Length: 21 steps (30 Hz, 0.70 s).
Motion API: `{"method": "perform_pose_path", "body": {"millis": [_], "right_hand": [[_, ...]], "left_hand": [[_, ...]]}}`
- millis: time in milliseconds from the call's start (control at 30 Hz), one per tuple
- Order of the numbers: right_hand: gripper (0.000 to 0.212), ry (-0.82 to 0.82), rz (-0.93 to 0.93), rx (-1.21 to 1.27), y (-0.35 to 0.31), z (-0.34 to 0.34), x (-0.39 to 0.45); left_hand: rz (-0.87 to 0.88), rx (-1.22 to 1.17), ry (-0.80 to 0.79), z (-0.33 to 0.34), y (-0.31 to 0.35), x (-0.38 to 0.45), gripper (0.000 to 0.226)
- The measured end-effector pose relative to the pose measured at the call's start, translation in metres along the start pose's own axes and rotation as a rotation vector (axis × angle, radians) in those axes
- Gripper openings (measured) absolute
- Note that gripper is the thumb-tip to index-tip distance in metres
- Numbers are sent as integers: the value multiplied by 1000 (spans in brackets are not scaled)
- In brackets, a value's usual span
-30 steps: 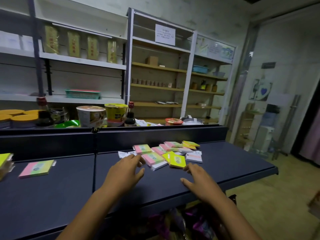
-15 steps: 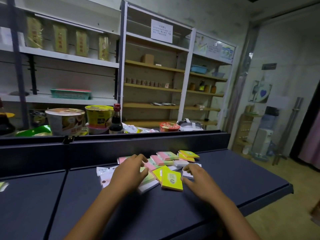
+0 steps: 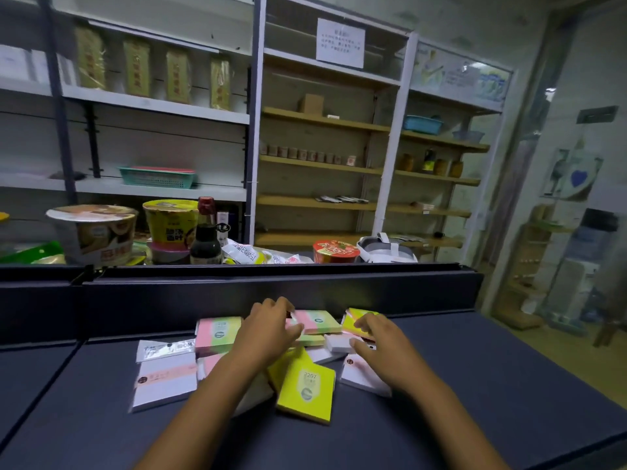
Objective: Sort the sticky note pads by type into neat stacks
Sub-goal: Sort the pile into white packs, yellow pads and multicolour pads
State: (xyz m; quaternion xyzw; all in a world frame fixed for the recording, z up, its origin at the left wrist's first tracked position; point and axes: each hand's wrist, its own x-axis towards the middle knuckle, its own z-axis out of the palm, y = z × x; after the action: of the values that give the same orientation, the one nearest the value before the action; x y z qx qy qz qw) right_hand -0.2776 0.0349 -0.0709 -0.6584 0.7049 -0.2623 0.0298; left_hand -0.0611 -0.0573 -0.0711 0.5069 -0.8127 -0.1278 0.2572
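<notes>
Reaching over a loose heap of sticky note pads on the dark shelf top [image 3: 509,385], the left hand [image 3: 268,330] curls its fingers onto a pink-and-green pad [image 3: 317,321] at the back of the heap, though whether it truly grips it I cannot tell. The right hand [image 3: 383,347] lies with relaxed fingers on a white pad [image 3: 339,343], just in front of a yellow pad [image 3: 356,322]. Nearer lie a yellow-green pad [image 3: 307,390], a white-and-pink pad [image 3: 164,379] and another pink-and-green pad [image 3: 217,335].
</notes>
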Motion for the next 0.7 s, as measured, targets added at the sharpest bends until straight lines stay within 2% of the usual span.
{"method": "perform_pose_path", "body": {"millis": [167,300,567,700], "right_hand": [[25,-2,-68,44,27,2,32],[21,21,-97,101,42,4,47],[15,107,-130,230,46,15,59],[13,120,-160,266,44,16,61]], "left_hand": [[-133,49,-63,23,10,24,60],[-190,25,-101,34,12,30,66],[-120,-171,38,36,12,27,49],[-45,-273,152,29,20,23,55]]}}
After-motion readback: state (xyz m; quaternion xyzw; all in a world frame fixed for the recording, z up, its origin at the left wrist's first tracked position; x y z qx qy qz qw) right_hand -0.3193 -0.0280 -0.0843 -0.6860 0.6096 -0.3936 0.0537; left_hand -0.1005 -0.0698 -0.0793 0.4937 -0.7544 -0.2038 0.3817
